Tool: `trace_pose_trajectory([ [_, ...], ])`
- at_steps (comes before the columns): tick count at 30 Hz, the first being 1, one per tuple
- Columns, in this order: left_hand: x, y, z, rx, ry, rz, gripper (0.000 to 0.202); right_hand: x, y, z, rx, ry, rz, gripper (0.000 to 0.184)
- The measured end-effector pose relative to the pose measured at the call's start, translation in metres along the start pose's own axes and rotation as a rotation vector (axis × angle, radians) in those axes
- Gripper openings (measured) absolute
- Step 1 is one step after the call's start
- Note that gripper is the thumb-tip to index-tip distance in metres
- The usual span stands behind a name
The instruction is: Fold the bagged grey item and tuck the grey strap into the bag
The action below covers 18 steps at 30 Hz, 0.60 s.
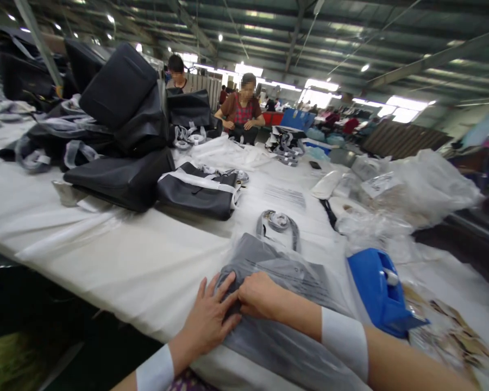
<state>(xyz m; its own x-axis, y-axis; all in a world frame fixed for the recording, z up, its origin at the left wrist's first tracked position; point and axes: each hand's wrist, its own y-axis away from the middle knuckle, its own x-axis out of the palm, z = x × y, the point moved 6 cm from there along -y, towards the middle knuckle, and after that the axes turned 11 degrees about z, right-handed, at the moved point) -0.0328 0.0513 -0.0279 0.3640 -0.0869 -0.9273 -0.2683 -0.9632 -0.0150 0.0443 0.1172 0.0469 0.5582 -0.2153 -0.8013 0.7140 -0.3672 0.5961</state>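
Observation:
A grey bag in a clear plastic sleeve (285, 271) lies on the white table (118, 255) right in front of me. My left hand (209, 317) rests flat on its near left edge, fingers spread. Beside it, my right hand (257, 296) has its fingers curled and pinches the plastic at the same edge. Both wrists wear white bands. A coiled grey strap (279, 221) lies just beyond the bagged item.
A blue tape dispenser (378, 290) sits to the right. Black bags (124, 179) are stacked at the left and middle of the table, and another (198, 193) carries a white strap. Crumpled clear plastic (415, 187) is piled at right. Two people work at the far end.

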Motion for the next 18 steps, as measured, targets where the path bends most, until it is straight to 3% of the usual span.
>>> trace_pose_trajectory([
  [5,0.000,0.001,-0.003,0.022,-0.087,-0.059,0.061,-0.013,0.004,-0.004,0.065,-0.033,-0.011,0.016],
  [7,0.001,0.000,-0.005,0.045,-0.131,-0.100,0.062,-0.014,-0.001,-0.013,0.126,-0.062,-0.022,0.027],
  [12,0.014,-0.006,0.003,0.074,-0.188,-0.165,0.066,-0.013,0.001,-0.072,0.327,-0.219,-0.105,0.048],
  [15,0.018,-0.006,0.012,0.107,-0.176,-0.229,0.070,-0.009,0.044,-0.112,0.524,-0.366,-0.247,0.048],
  [18,0.013,-0.002,0.009,0.157,-0.074,-0.303,0.073,0.029,0.120,-0.108,0.733,-0.564,-0.346,0.047],
])
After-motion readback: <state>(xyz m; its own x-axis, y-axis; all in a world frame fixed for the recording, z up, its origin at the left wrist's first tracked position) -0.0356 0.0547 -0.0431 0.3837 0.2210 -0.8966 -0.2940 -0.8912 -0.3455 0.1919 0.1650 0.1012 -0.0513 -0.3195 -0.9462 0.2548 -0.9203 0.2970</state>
